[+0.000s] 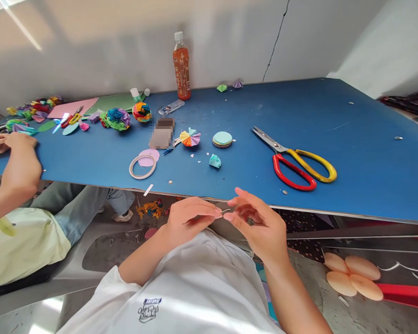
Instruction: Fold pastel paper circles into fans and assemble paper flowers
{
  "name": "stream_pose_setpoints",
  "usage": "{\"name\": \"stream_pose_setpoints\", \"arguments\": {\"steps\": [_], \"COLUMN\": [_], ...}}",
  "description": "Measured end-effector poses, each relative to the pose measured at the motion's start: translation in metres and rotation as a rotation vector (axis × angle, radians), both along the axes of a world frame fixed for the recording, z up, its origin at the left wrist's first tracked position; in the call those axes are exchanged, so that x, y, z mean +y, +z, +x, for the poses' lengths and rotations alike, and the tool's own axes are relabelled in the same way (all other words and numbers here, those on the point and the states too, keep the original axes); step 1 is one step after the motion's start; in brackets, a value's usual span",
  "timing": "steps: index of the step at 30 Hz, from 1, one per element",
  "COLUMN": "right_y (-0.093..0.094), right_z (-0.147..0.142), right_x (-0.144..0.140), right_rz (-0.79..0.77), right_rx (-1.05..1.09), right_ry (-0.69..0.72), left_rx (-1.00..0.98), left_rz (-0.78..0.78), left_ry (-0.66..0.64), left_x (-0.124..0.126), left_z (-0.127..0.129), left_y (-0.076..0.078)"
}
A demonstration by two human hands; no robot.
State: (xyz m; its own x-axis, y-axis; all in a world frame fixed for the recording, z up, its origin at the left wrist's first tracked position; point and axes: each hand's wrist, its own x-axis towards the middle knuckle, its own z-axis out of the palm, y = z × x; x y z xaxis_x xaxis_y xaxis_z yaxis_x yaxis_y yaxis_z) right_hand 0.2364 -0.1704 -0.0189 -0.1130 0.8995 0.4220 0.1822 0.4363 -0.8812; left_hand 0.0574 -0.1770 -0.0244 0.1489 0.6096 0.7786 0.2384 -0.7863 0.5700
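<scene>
Just in front of the table edge, my left hand (191,220) is closed, its thumb and fingertips pinching a thin pale strip (225,211) that looks like a bit of tape. My right hand (259,222) faces it with thumb and index finger apart, the thumb tip close to the strip's free end. On the table beyond lie a crumpled teal paper piece (215,161), a stack of round paper discs (222,138) and a folded multicolour paper fan (190,138). A roll of tape (142,175) rests partly over a lilac paper disc (149,157).
Large scissors with red and yellow handles (292,160) lie to the right on the blue table (369,162). A drink bottle (181,67) stands by the wall. Paper flower balls (116,119) are at left, near another person's arm (21,162).
</scene>
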Motion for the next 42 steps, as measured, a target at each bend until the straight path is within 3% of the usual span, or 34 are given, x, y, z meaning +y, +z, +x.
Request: {"name": "stream_pose_setpoints", "arguments": {"steps": [8, 14, 18, 23, 27, 31, 35, 42], "right_y": [0.022, 0.025, 0.03, 0.035, 0.036, 0.034, 0.032, 0.03], "right_z": [0.018, 0.014, 0.009, 0.006, -0.002, -0.016, -0.025, -0.027], "right_x": [0.013, 0.017, 0.022, 0.042, 0.076, 0.101, 0.108, 0.118], "right_rz": [0.111, 0.107, 0.065, -0.069, -0.232, -0.357, -0.429, -0.445], "right_rx": [-0.151, -0.282, -0.293, -0.227, -0.052, 0.056, 0.039, 0.098], "right_ry": [0.167, 0.151, 0.131, 0.132, 0.146, 0.183, 0.19, 0.138], "left_rx": [-0.056, -0.031, 0.119, 0.27, 0.484, 0.607, 0.492, -0.052], "left_rz": [-0.122, -0.443, -0.456, -0.387, -0.401, -0.407, -0.448, -0.668], "left_ry": [-0.084, -0.017, 0.072, 0.307, 0.398, 0.411, 0.335, 0.256], "left_x": [0.009, 0.012, 0.018, 0.053, 0.09, 0.111, 0.118, 0.117], "left_z": [0.006, 0.003, -0.005, -0.012, -0.005, 0.003, 0.003, -0.003], "left_y": [0.005, 0.015, 0.027, 0.033, 0.03, 0.027, 0.022, 0.02]}}
